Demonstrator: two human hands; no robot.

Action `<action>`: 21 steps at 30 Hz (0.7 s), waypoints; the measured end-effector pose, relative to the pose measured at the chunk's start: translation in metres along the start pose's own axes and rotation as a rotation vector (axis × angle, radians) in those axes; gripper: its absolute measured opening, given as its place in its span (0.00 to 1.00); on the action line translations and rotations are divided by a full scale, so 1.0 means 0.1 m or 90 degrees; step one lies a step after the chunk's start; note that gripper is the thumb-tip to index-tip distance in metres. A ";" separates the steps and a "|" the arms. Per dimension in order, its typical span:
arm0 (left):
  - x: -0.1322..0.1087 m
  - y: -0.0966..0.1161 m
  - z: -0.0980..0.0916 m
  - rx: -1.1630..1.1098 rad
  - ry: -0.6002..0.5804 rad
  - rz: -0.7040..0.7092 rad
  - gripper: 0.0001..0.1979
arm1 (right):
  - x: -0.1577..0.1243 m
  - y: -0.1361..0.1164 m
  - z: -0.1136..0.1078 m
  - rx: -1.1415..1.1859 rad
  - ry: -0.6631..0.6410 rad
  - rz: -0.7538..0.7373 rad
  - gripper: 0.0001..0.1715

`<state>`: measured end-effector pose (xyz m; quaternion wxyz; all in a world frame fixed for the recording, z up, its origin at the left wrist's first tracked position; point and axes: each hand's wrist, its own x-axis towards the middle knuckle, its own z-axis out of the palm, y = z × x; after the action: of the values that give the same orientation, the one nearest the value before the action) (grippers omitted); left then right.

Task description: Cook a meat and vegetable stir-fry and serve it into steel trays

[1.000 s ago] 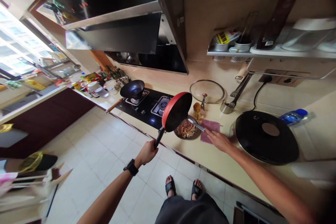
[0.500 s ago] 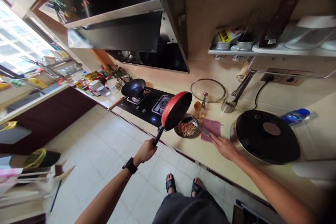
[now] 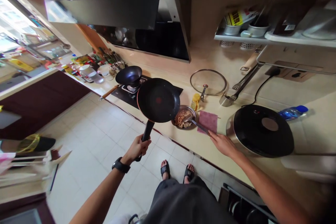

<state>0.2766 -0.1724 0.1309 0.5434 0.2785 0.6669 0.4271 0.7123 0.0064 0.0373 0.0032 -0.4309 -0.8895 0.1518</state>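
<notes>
My left hand [image 3: 137, 147] is wrapped round the black handle of a frying pan [image 3: 157, 100]. The pan hangs above the front of the stove, its dark inside facing me and showing no food. In my right hand [image 3: 223, 144] is the handle of a spatula [image 3: 200, 126]. Its head rests in a round metal bowl [image 3: 195, 111] of cooked, brownish chopped food [image 3: 181, 117]. That bowl stands on the counter just right of the pan. Beside it lies a pinkish cloth [image 3: 208, 122], with the spatula's shaft crossing over it.
A wok [image 3: 129, 75] sits on the far burner, its wooden handle jutting past the counter edge. Behind the bowl are a yellow-capped jar [image 3: 195, 101] and a glass lid [image 3: 208, 82] leaning on the wall. A large black-lidded cooker [image 3: 264, 131] stands at right, under a shelf.
The frying pan has swung left, away from the bowl, and turned from tilted on edge to facing me. The spatula stays at the bowl, its head now in the food. My view has shifted.
</notes>
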 end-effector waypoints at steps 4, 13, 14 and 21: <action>-0.16 -0.10 0.00 -0.116 -0.014 -0.027 0.21 | 0.20 -0.10 0.15 0.037 0.036 0.022 0.30; -0.64 -0.31 -0.03 -0.264 -0.002 -0.044 0.25 | -0.18 -0.01 0.69 0.023 0.108 0.004 0.31; -0.69 -0.35 -0.03 -0.277 -0.001 -0.045 0.25 | -0.22 0.03 0.80 0.022 0.130 0.009 0.31; -0.94 -0.54 0.03 -0.431 0.025 -0.041 0.25 | 0.07 0.14 1.30 0.014 0.183 0.003 0.30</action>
<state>0.3087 -0.2761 0.1298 0.6051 0.0529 0.5059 0.6125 0.7011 -0.0150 -0.0916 0.1350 -0.4500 -0.8773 0.0983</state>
